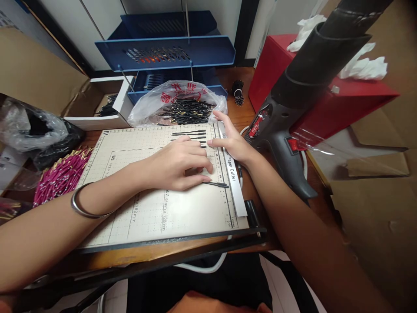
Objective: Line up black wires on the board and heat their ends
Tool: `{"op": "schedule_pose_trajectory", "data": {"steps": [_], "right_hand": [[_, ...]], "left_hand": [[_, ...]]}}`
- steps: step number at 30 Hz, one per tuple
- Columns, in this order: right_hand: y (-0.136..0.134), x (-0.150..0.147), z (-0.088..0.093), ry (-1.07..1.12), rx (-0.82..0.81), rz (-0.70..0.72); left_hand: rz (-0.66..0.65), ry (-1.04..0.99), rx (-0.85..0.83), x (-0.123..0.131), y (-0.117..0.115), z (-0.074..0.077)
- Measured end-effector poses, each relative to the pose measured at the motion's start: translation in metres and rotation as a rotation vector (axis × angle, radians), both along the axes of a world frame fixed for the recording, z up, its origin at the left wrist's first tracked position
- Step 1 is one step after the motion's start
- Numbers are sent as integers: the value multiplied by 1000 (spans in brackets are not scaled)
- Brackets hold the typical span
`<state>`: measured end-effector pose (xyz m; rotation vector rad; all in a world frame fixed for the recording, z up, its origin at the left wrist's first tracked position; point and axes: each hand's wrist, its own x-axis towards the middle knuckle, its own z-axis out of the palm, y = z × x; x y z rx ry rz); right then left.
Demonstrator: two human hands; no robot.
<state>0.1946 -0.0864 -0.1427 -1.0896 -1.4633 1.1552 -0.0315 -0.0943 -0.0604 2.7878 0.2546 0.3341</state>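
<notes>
Several black wires (189,132) under left hand (177,165) fingers (200,166); right hand (230,141) just beside.

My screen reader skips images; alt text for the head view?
The left hand covers thin black wires lined up on a paper cutter board; the right hand touches their ends. A heat gun lies at right, a plastic bag behind.

We sit at a brown wooden desk (124,258) pushed against a white panelled wall (107,21), with a blue stacked tray rack (169,52) standing at its back edge. We see a red box (342,100) on the right beside sheets of brown cardboard (384,195), and more cardboard (35,74) leaning at the left. The light is even and soft, and a strip of pale floor (276,282) shows below the desk.
</notes>
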Motion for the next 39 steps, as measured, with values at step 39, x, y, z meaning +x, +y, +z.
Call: {"op": "schedule_pose_trajectory", "data": {"steps": [39], "right_hand": [[-4,3,6,-8,-22,17]], "left_hand": [[168,40,178,-11,17,7]]}}
